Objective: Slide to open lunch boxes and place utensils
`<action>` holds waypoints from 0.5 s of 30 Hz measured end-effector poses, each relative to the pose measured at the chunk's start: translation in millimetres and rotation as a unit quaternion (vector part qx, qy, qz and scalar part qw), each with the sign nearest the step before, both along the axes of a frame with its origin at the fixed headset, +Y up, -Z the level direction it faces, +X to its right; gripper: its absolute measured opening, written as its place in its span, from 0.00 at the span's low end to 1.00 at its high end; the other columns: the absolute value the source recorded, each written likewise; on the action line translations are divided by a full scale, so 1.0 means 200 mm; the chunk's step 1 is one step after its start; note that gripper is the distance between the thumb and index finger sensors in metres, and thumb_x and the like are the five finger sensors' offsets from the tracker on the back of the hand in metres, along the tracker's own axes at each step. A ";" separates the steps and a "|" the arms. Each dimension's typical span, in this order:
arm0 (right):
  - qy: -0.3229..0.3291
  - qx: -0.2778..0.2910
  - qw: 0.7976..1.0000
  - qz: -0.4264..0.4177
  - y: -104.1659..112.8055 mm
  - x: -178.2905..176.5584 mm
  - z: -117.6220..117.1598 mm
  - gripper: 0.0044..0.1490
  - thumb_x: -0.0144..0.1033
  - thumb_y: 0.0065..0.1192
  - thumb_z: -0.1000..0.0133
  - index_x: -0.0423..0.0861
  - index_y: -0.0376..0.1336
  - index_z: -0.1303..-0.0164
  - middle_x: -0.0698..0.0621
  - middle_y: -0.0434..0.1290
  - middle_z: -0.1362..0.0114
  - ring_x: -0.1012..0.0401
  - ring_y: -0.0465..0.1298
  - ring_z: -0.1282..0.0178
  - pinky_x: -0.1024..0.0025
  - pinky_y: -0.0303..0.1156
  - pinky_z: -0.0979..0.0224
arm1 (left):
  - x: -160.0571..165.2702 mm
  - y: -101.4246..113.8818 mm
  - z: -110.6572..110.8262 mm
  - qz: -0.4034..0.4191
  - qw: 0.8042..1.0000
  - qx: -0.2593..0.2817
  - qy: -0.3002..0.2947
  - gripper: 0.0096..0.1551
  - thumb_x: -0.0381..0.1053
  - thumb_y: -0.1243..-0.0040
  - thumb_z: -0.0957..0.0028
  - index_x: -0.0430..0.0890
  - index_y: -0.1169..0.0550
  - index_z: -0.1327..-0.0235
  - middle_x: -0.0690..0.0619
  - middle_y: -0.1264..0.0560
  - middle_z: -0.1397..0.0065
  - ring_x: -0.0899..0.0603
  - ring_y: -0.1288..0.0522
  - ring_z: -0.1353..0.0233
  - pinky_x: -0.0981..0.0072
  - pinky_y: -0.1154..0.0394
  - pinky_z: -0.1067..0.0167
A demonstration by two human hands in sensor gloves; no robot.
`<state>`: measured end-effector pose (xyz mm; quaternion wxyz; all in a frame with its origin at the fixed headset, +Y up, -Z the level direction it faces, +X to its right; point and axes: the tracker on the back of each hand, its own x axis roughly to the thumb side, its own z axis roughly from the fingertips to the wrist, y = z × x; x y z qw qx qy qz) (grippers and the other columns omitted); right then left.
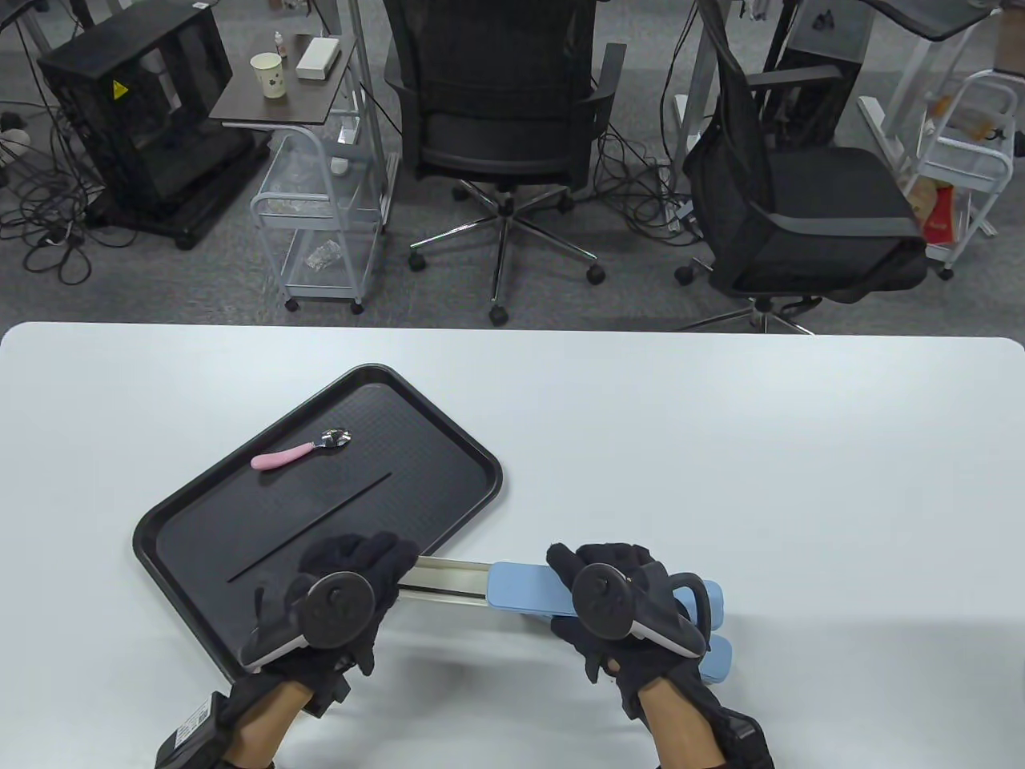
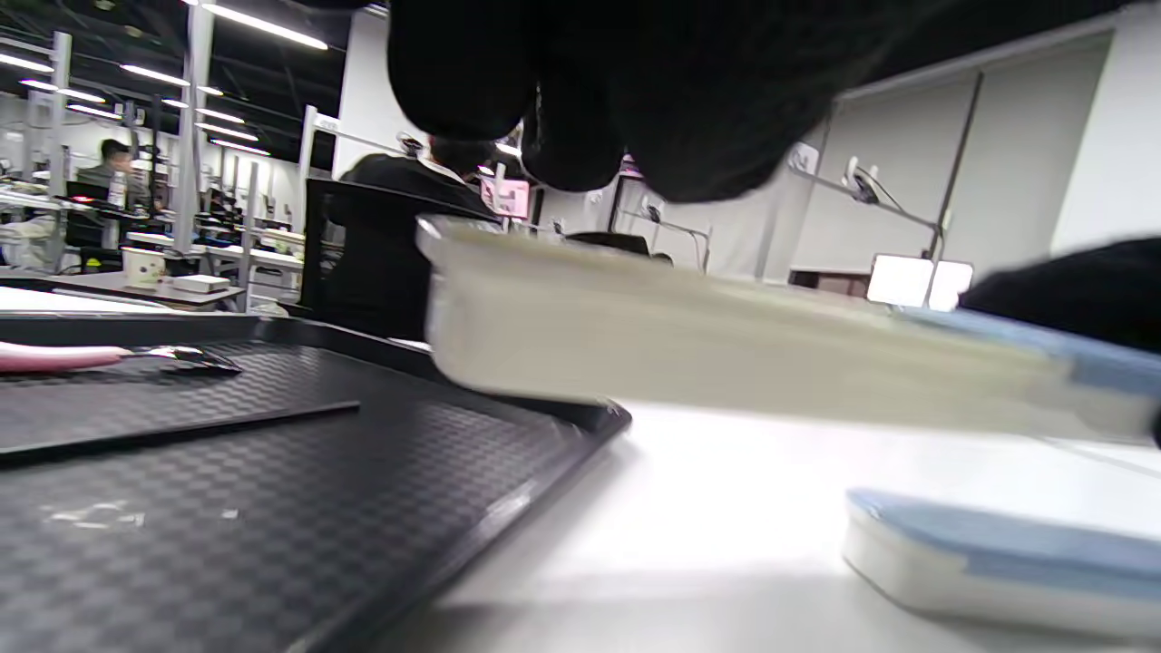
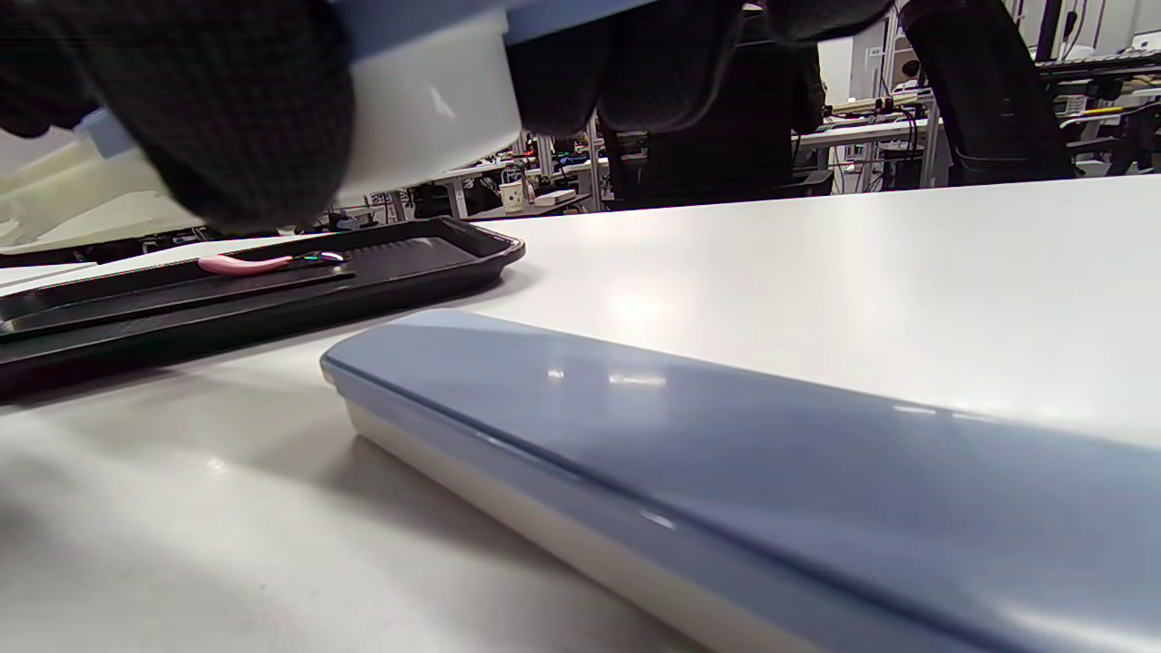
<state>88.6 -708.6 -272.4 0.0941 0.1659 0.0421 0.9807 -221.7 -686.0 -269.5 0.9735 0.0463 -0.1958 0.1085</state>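
Observation:
A long utensil box is held above the table between both hands. My left hand (image 1: 360, 581) grips the left end of its cream base (image 1: 448, 578), over the near right edge of the black tray (image 1: 448, 436). My right hand (image 1: 608, 597) grips its blue lid (image 1: 524, 591), which is slid partway to the right, leaving the base open. The base (image 2: 680, 345) and lid (image 2: 1097, 363) show in the left wrist view. A pink-handled spoon (image 1: 300, 450) and a black chopstick (image 1: 312, 525) lie in the tray. A second, closed blue-lidded box (image 1: 719, 658) lies on the table under my right hand.
The white table (image 1: 721, 448) stretches to the right and back. The second box fills the near part of the right wrist view (image 3: 726, 453). Office chairs and carts stand beyond the far edge.

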 end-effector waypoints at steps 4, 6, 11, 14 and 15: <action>-0.002 0.002 1.000 -0.002 0.00 0.00 0.00 0.52 0.54 0.73 0.51 0.58 0.50 0.20 0.46 0.57 0.21 0.44 0.59 0.20 0.36 0.49 0.20 | -0.13 0.04 -0.04 0.046 0.998 0.003 0.045 0.34 0.54 0.35 0.49 0.57 0.32 0.27 0.53 0.34 0.19 0.39 0.41 0.23 0.42 0.51 0.29; -0.003 0.002 1.000 -0.002 0.00 0.01 0.00 0.52 0.54 0.73 0.51 0.57 0.50 0.20 0.46 0.57 0.22 0.44 0.59 0.20 0.36 0.49 0.20 | -0.19 0.04 -0.07 0.057 0.996 -0.014 0.062 0.35 0.55 0.35 0.49 0.57 0.32 0.26 0.52 0.36 0.18 0.38 0.43 0.21 0.42 0.53 0.28; -0.005 0.004 1.000 -0.004 0.00 0.01 -0.01 0.52 0.54 0.73 0.51 0.57 0.50 0.20 0.46 0.58 0.22 0.44 0.59 0.20 0.36 0.49 0.20 | -0.36 0.02 -0.13 0.095 0.986 -0.049 0.131 0.37 0.55 0.34 0.49 0.57 0.34 0.25 0.52 0.38 0.16 0.38 0.47 0.19 0.41 0.56 0.27; -0.007 0.005 1.000 -0.005 0.01 0.02 -0.01 0.52 0.54 0.73 0.51 0.57 0.50 0.20 0.46 0.58 0.22 0.44 0.59 0.20 0.36 0.50 0.20 | -0.44 0.01 -0.17 0.090 0.978 -0.066 0.177 0.37 0.53 0.34 0.49 0.57 0.35 0.25 0.53 0.39 0.16 0.38 0.48 0.18 0.41 0.57 0.27; -0.008 0.005 1.000 -0.006 0.01 0.02 -0.01 0.52 0.54 0.73 0.51 0.57 0.50 0.20 0.46 0.57 0.21 0.44 0.59 0.20 0.36 0.49 0.20 | -0.46 0.00 -0.18 0.091 0.975 -0.075 0.190 0.38 0.53 0.34 0.48 0.57 0.35 0.24 0.53 0.39 0.16 0.38 0.48 0.18 0.41 0.57 0.27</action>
